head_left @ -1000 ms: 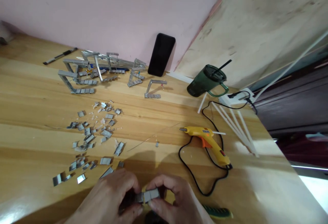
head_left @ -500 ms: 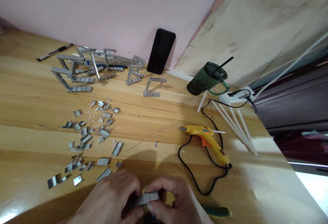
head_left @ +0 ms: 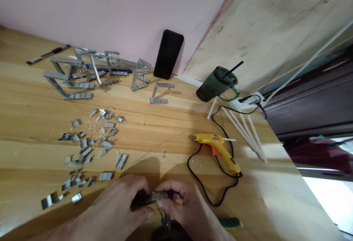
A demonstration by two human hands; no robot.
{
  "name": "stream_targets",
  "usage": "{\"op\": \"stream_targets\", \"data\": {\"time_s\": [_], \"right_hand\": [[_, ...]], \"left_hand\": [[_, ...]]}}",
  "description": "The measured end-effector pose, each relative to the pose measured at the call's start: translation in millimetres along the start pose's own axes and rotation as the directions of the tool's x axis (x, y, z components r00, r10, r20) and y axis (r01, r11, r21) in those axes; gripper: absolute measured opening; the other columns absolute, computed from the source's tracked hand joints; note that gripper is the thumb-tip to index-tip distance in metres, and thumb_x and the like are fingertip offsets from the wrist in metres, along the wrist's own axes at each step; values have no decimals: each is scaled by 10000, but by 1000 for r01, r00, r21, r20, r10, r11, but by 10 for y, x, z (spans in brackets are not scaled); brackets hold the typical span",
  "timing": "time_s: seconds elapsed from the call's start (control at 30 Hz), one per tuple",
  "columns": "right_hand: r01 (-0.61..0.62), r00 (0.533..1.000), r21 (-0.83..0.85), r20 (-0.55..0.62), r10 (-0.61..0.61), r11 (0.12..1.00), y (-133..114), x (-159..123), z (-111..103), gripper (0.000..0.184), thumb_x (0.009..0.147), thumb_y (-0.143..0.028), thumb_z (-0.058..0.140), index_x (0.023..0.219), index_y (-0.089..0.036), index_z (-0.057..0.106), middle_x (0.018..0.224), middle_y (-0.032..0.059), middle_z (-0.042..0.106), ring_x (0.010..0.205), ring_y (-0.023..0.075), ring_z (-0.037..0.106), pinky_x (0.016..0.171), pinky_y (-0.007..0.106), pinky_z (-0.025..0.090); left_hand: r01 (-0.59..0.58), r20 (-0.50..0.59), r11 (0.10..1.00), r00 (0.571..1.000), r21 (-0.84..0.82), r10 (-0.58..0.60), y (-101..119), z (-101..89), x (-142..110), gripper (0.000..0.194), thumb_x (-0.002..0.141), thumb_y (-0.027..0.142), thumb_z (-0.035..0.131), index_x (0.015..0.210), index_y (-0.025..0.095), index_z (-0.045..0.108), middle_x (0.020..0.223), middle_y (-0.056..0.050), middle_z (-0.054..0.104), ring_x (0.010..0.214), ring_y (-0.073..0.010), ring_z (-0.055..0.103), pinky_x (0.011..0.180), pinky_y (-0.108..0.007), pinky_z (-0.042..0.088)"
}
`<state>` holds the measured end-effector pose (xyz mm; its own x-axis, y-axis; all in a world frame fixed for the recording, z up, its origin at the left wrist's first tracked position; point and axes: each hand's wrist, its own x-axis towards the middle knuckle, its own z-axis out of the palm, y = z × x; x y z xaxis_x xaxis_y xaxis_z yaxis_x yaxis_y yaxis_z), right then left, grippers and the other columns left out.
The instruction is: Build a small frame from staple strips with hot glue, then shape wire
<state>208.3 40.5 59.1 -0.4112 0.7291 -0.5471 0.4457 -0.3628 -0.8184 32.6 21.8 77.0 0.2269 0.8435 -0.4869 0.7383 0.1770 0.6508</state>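
Note:
At the bottom centre, my left hand point(head_left: 117, 206) and my right hand point(head_left: 189, 208) pinch a grey segmented strip point(head_left: 156, 197) between thumbs and fingers, one at each end. Below it hangs a small part with blue on it, partly hidden by the right hand and too dark to name. Left of my hands lie several loose shiny metal pieces point(head_left: 106, 144) and scraps. A green-and-black handle point(head_left: 229, 222) shows beside my right wrist. Farther back stand several angular grey frames point(head_left: 67, 95) built of similar strips, with one smaller frame point(head_left: 159, 100) apart from them.
A yellow glue gun point(head_left: 217, 147) with a looping black cord lies right of centre. White glue sticks point(head_left: 248, 134), a power strip point(head_left: 248, 100) and a green mug point(head_left: 217, 83) are behind it. A black phone point(head_left: 168, 54) leans on the wall; a pen point(head_left: 48, 54) lies far left.
The held strip has tilted, showing its edge more, and the bluish part beneath it shows more clearly. Both hands keep their pinch. The view has shifted slightly, moving the table items left.

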Motion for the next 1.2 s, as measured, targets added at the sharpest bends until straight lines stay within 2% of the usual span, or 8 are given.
{"op": "stream_targets", "data": {"time_s": [0.27, 0.33, 0.43, 0.53, 0.63, 0.77, 0.9, 1.2], "right_hand": [[-22, 998, -60, -57, 19, 998, 21, 13, 7, 202, 678, -169, 582, 856, -152, 676, 642, 1, 590, 586, 130, 504, 530, 221, 400], [6, 997, -121, -76, -16, 993, 24, 11, 19, 210, 679, -153, 580, 865, -164, 678, 658, 0, 603, 583, 128, 512, 537, 222, 406], [114, 983, -230, -114, -144, 966, 29, 16, 37, 214, 675, -104, 578, 852, -169, 679, 698, 3, 619, 607, 126, 533, 568, 224, 417], [209, 958, -316, -125, -259, 925, 33, 28, 51, 202, 665, -56, 583, 814, -159, 671, 718, 9, 608, 658, 134, 549, 613, 229, 425], [248, 944, -344, -124, -306, 905, 39, 30, 59, 200, 680, -47, 582, 822, -166, 659, 747, 14, 600, 683, 137, 556, 622, 228, 432], [268, 932, -408, -121, -342, 873, 47, 20, 62, 174, 710, -72, 586, 828, -180, 656, 765, 21, 594, 687, 144, 557, 608, 233, 432], [257, 929, -452, -129, -347, 854, 49, 17, 70, 154, 710, -79, 595, 808, -180, 658, 782, 28, 594, 687, 150, 574, 628, 246, 449], [255, 920, -483, -144, -363, 838, 67, 20, 70, 158, 743, -99, 579, 850, -182, 661, 851, 40, 596, 707, 150, 595, 632, 241, 472]], "left_hand": [[-118, -11, 993, 993, -10, 118, -104, 42, -11, 199, 721, 122, 506, 848, 227, 617, 865, -3, 658, 838, -203, 603, 727, -328, 446], [-139, -10, 989, 990, 43, 139, -117, 47, -16, 209, 739, 111, 497, 872, 221, 614, 882, -13, 658, 854, -213, 606, 731, -340, 454], [-179, -40, 970, 981, 166, 188, -148, 83, -8, 195, 772, 95, 480, 856, 209, 614, 859, -24, 656, 808, -220, 623, 682, -340, 468], [-230, -147, 913, 945, 338, 293, -204, 164, 19, 164, 806, 117, 486, 799, 214, 617, 793, -27, 645, 726, -227, 624, 631, -351, 463], [-246, -232, 849, 893, 467, 387, -247, 237, 40, 159, 803, 126, 509, 743, 225, 617, 721, -23, 629, 660, -236, 612, 602, -373, 453], [-276, -250, 787, 845, 551, 472, -246, 251, 39, 164, 786, 107, 519, 712, 213, 620, 700, -32, 627, 655, -263, 608, 588, -409, 459], [-307, -251, 760, 817, 573, 519, -231, 240, 42, 151, 768, 90, 532, 711, 199, 620, 680, -33, 624, 634, -261, 601, 566, -407, 464], [-294, -289, 749, 791, 594, 540, -284, 292, 66, 153, 798, 123, 499, 712, 205, 595, 674, -25, 609, 638, -254, 586, 574, -392, 440]]}}
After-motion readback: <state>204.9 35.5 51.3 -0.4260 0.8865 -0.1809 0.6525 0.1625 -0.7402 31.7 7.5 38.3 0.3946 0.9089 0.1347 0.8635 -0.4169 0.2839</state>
